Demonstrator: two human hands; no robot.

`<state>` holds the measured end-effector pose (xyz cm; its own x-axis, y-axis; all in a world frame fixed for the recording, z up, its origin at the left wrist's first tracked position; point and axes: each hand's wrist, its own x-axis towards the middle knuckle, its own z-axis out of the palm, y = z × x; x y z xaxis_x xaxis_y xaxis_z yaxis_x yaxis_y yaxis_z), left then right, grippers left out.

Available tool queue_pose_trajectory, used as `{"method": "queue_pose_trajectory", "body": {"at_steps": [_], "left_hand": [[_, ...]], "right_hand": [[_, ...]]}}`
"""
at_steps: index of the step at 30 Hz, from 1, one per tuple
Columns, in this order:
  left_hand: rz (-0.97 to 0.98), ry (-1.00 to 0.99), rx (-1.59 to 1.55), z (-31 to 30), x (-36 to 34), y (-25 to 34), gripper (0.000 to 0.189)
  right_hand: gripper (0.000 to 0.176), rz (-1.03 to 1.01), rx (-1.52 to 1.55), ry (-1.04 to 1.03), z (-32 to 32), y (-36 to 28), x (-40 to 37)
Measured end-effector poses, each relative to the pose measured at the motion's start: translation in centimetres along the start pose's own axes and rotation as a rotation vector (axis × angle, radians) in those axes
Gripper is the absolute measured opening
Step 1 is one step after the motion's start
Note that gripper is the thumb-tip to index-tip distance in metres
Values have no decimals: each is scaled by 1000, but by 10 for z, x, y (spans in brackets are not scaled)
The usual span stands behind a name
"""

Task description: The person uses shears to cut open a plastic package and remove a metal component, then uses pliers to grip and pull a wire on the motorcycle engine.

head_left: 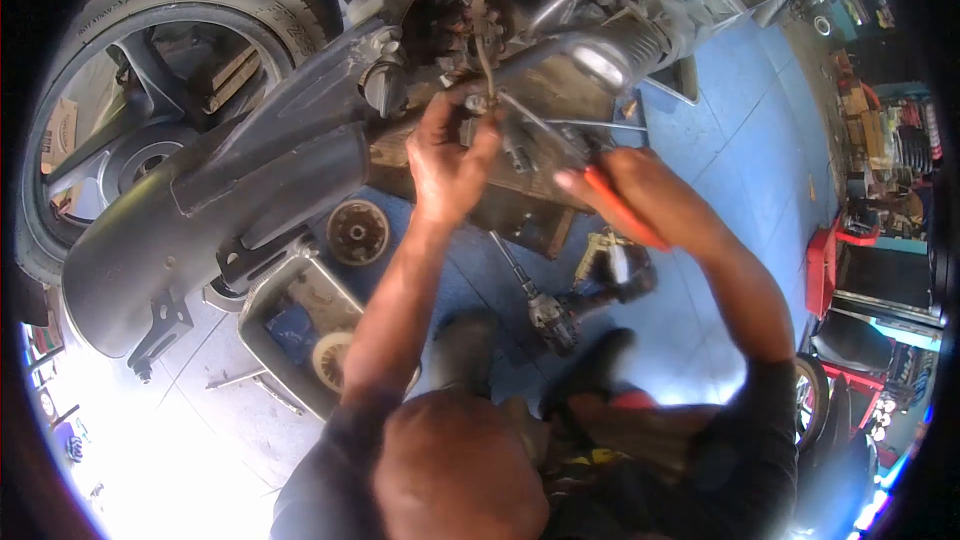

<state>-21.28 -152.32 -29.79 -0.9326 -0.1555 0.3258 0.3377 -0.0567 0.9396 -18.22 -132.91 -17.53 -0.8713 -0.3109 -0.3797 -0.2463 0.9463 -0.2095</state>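
Observation:
My left hand (447,165) reaches up to the underside of the scooter's engine (470,15). Its thumb and fingers close around a small metal fitting (477,101) at the lower end of a thin brown hose (484,40). In my right hand (640,190) is an orange-handled tool (625,208). The tool's slim metal shaft slants up and left, its tip close to the left fingertips. Blur and the fingers hide exactly what the tip meets. Behind both hands lies a worn wooden board (405,158), with a thin metal rod (600,124) across it.
To the left are the rear wheel (190,12) and a black muffler (215,215). A grey tray (262,312) holding a pale round part (333,358) sits on the floor, near a round drum (358,232). A power wrench (553,323) lies by my feet. Shelves (885,140) line the right side.

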Motion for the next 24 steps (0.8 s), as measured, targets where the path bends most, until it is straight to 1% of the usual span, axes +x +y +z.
{"method": "queue_pose_trajectory", "body": {"at_steps": [1,2,3,5,6,7,8,9,11,12,14,16,17,18,21,23,24], "left_hand": [[-2,0,0,1,0,-1,29],[-34,-16,-92,2,-1,-2,28],[-66,-31,-183,2,-1,-2,27],[-82,-36,-224,1,-2,2,25],[-99,-43,-266,0,-3,4,23],[-98,-41,-266,0,-3,6,23],[-108,-44,-330,0,-3,8,23],[-116,-47,-393,0,-3,9,23],[-108,-48,-391,1,-2,9,23],[-99,-50,-389,3,-1,10,24],[-82,-42,-397,7,0,9,25],[-66,-33,-404,8,0,9,25],[-66,-31,-359,8,0,9,25],[-65,-30,-314,8,1,9,26],[-44,-23,-335,9,3,10,25],[-66,-27,-337,7,2,8,25],[-88,-36,-342,6,2,7,24]], "right_hand": [[62,83,228,-127,-5,-2,1],[62,166,455,-253,-8,-4,2],[62,166,455,-254,-5,-5,1],[67,34,252,114,9,-6,-5],[67,33,252,113,16,-5,-7],[65,-1,93,318,24,-2,-9],[64,-34,-68,520,28,-1,-11],[64,-34,-69,520,28,-2,-13],[64,10,-187,486,26,-3,-16],[64,11,-187,486,26,-4,-17],[64,45,-272,524,25,-7,-16],[62,35,-310,528,25,-6,-16],[61,24,-348,532,25,-6,-16],[61,23,-349,531,25,-5,-15],[61,7,-323,527,23,-3,-14],[61,52,-256,379,19,-4,-14],[61,52,-257,379,19,-2,-14]]}}
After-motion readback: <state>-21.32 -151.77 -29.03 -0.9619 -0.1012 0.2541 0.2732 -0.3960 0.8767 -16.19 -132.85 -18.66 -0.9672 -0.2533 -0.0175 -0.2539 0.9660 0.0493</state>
